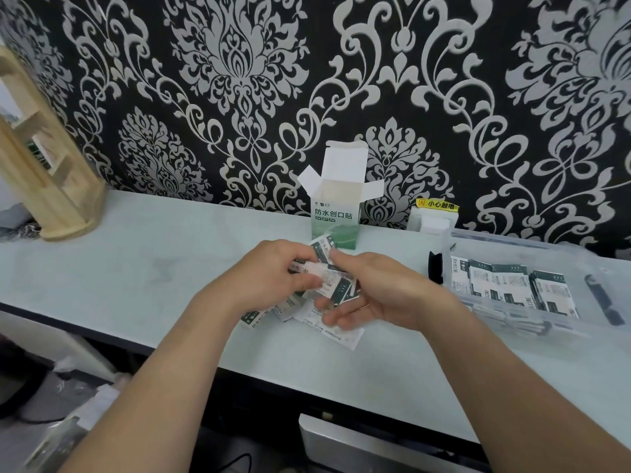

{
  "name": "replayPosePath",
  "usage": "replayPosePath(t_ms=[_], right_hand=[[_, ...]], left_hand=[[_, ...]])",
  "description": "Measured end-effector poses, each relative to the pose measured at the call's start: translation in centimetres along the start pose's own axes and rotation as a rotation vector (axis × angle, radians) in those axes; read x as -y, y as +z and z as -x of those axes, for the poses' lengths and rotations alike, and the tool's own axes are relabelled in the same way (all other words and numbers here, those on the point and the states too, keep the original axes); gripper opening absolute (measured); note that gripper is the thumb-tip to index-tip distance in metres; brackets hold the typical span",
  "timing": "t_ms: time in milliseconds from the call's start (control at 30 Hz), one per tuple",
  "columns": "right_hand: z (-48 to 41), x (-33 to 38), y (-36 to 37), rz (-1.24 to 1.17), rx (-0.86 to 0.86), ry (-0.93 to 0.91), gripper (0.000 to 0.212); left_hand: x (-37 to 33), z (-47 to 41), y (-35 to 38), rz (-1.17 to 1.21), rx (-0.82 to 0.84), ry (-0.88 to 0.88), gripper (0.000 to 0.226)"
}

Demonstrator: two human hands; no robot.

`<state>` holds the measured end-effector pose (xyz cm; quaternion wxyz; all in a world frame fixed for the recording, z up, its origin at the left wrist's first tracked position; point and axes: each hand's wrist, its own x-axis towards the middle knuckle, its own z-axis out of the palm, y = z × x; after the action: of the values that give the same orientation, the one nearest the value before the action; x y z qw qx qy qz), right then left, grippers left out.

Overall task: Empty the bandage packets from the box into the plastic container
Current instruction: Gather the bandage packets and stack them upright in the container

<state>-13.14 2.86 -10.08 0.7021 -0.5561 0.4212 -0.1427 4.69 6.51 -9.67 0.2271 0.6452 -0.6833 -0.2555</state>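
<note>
Fingers [302,266] grip bandage packets [336,285], box [336,218] behind, plastic container [505,247] at right.

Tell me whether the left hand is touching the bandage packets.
Touching. The head view shows the left hand pinching bandage packets between curled fingers.
</note>
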Motion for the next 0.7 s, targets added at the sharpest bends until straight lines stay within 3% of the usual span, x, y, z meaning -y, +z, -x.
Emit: replayPosePath(t_ms=[100,200,300,500,600,700], right_hand=[[-0.2,-0.3,0.3,0.156,-0.037,-0.075,0.021],[-0.7,-0.3,0.1,0.31,-0.26,-0.144,0.02],[-1.3,-0.6,-0.5,0.41,-0.417,-0.169,0.023],[-1.7,-1.1,-0.8,0.373,-0.45,-0.176,0.022],[-1.9,-1.3,-1.0,0.413,-0.509,-0.204,0.027],[-1.8,-1.2,-1.3,0.371,-0.551,-0.209,0.026]], left_hand=[[-0.8,-0.3,0.7,-0.031,-0.114,0.047,0.025],[-0.3,-0.7,0.6,-0.15,-0.224,-0.054,0.036],[0.7,-1.1,1.0,-0.269,-0.14,-0.206,0.034],[1.3,-2.5,2.5,-0.127,-0.155,-0.291,0.017],[1.2,-2.6,2.4,-0.029,-0.208,-0.248,0.018],[0.5,-2.3,1.4,0.03,-0.251,-0.092,0.03]])
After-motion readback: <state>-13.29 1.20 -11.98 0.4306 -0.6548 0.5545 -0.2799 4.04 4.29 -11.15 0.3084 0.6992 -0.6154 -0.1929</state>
